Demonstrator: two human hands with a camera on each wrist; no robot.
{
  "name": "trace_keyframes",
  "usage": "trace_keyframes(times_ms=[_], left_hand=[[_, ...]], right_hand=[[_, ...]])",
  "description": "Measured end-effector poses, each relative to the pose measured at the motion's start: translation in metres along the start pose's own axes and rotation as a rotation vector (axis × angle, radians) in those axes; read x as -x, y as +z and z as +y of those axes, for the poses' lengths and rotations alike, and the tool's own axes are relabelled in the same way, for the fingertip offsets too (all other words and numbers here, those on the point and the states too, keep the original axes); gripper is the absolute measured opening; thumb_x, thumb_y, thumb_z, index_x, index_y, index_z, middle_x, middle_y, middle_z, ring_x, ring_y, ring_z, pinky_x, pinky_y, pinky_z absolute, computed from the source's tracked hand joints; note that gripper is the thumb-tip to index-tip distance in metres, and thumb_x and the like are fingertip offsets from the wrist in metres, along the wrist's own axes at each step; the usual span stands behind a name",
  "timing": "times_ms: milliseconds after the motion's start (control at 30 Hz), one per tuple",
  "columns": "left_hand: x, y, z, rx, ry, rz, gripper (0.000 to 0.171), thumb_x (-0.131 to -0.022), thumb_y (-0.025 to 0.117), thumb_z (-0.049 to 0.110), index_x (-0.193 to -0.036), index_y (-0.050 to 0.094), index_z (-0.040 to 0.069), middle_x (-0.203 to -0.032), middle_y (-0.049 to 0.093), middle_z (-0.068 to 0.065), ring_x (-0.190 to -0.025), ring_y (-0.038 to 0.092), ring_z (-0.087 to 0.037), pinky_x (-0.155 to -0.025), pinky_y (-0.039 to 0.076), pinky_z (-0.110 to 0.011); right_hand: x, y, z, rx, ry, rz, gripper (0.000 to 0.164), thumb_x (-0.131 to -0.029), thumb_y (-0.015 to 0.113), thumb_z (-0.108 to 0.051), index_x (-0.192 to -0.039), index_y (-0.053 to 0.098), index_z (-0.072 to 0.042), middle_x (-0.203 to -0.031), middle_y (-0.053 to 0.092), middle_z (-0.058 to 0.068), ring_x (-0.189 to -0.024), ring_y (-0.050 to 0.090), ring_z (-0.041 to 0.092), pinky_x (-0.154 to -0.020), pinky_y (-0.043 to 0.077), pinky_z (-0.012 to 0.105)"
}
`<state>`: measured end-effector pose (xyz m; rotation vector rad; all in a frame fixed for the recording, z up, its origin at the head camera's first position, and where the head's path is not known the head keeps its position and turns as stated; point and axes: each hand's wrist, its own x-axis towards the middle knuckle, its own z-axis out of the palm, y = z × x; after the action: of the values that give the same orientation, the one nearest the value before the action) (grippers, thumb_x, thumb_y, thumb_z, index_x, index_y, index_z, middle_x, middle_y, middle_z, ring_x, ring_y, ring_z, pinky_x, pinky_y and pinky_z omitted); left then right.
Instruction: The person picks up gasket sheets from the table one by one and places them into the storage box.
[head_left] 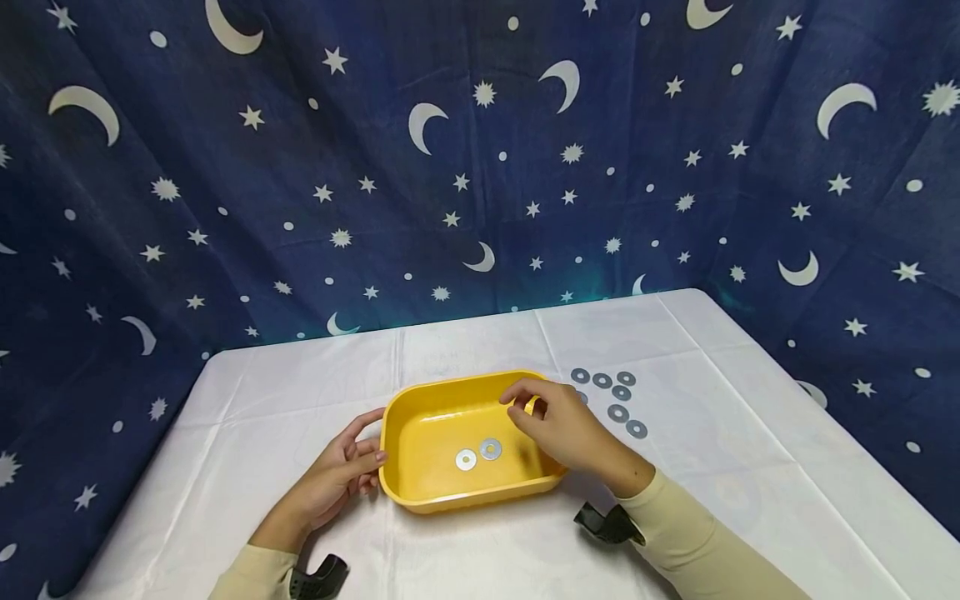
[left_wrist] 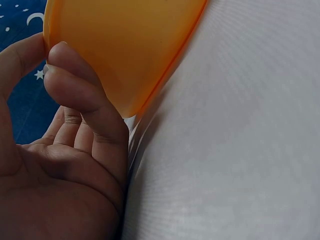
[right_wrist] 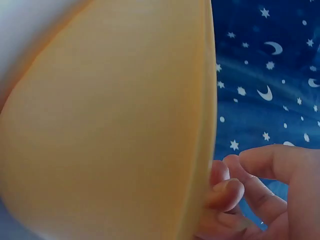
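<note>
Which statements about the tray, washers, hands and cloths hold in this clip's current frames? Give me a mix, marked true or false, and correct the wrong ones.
1. The left hand touches the yellow tray. True.
2. Five washers lie inside the yellow tray. False: two washers lie there.
3. The right hand is above the right end of the yellow tray. True.
4. The loose washers outside the yellow tray lie to its left. False: they lie to its right.
5. The backdrop is dark blue with pale moons and stars. True.
6. The tablecloth is bright red. False: it is white.
</note>
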<state>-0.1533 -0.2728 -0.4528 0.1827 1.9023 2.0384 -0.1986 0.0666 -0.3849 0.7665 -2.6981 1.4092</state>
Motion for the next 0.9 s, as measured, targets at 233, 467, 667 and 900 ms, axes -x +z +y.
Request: trace_keyframes(times_ms=[233, 467, 667, 900], left_hand=[[0.002, -0.002, 0.001, -0.005, -0.004, -0.003, 0.07, -0.101, 0.056, 0.009, -0.156, 0.014, 0.012, -0.1, 0.065, 0.001, -0.065, 0.058, -0.007, -0.057, 0.048, -0.017], [0.001, -0.003, 0.003, -0.014, -0.008, 0.004, 0.07, -0.101, 0.055, 0.008, -0.156, 0.013, 0.012, -0.1, 0.065, 0.001, -0.064, 0.057, -0.007, -0.056, 0.048, -0.017], [0.0, -0.002, 0.003, -0.009, -0.005, -0.007, 0.071, -0.101, 0.056, 0.008, -0.157, 0.012, 0.012, -0.102, 0.065, 0.001, -0.065, 0.058, -0.007, -0.057, 0.048, -0.017], [0.0, -0.001, 0.001, 0.001, 0.004, -0.014, 0.07, -0.101, 0.056, 0.008, -0.156, 0.013, 0.012, -0.102, 0.065, 0.001, -0.065, 0.058, -0.007, -0.057, 0.048, -0.017]], right_hand=[[0.0, -0.013, 0.007, 0.006, 0.033, 0.015, 0.015, -0.094, 0.064, -0.011, -0.107, 0.071, -0.009, -0.091, 0.065, 0.0, -0.069, 0.052, 0.017, -0.06, 0.046, 0.023], [-0.008, -0.026, 0.024, 0.017, 0.083, 0.029, 0.017, -0.096, 0.062, -0.009, -0.111, 0.07, -0.008, -0.092, 0.064, 0.005, -0.065, 0.049, 0.019, -0.058, 0.044, 0.023], [-0.014, -0.035, 0.045, 0.093, 0.133, 0.075, 0.017, -0.095, 0.062, -0.011, -0.11, 0.07, -0.011, -0.091, 0.065, 0.007, -0.068, 0.051, 0.019, -0.061, 0.045, 0.025], [-0.015, -0.045, 0.063, 0.117, 0.155, 0.086, 0.019, -0.095, 0.063, -0.012, -0.114, 0.068, -0.008, -0.093, 0.066, 0.01, -0.066, 0.052, 0.019, -0.06, 0.047, 0.029]])
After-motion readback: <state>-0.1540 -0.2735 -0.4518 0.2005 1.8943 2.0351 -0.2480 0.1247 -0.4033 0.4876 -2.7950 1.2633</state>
